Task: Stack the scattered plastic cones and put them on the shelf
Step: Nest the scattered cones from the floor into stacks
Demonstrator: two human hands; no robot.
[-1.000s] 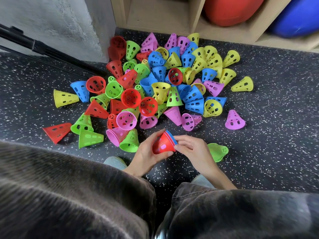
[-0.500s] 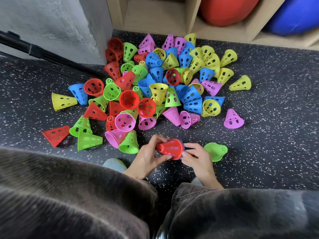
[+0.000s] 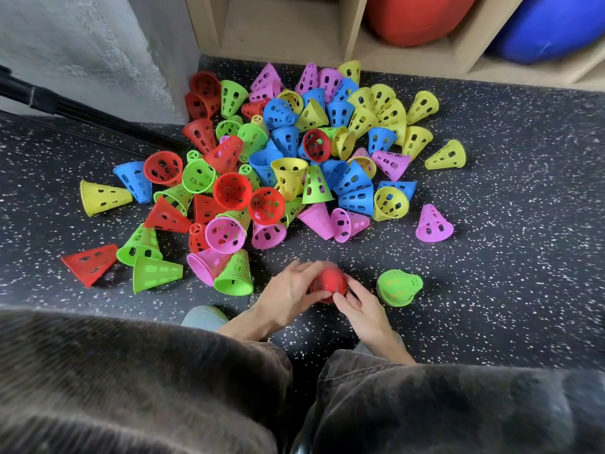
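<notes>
Two hands on it: my left hand [image 3: 291, 290] and right hand [image 3: 360, 306] curl round the red cone stack [image 3: 328, 283], low over the floor. I'd seat it squarely, then nest the green cone [image 3: 398, 287] just right of my grip.

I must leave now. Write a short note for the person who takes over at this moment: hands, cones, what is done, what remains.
Left hand and right hand both hold the red cone stack low over the floor.
A green cone lies just right of it.
The loose cones lie in a heap in front of the shelf.
Done: only a small stack begun.
Left: stack nearly all cones, then shelve them.
</notes>
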